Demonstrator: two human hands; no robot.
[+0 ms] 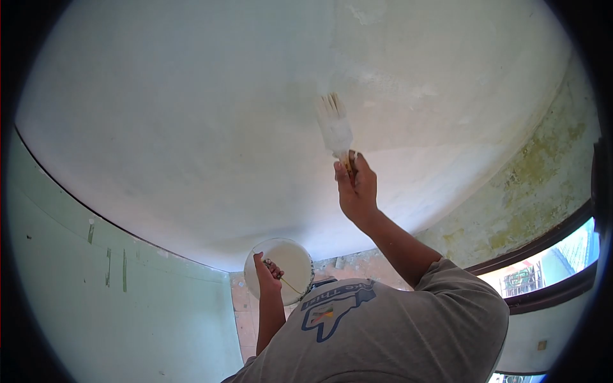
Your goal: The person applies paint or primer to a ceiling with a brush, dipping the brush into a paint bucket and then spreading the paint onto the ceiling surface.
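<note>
My right hand (359, 188) is raised at the middle of the view, its fingers closed round the handle of a wide paintbrush (335, 127). The brush points upward, its bristles caked white and parted into clumps, and overlaps the large pale painted surface (191, 115). Lower down, my left hand (268, 271) is closed at a round paint bucket (297, 258) with whitish paint inside. Dark smears mark the bucket's right rim. A thin yellowish strip, like a handle, runs from my left fingers toward that rim.
A light green wall (159, 306) with darker streaks stands at the left. Peeling, yellow-stained wall (536, 172) curves along the right above a dark-framed window (543, 262). Pinkish tiles (246, 313) show below the bucket.
</note>
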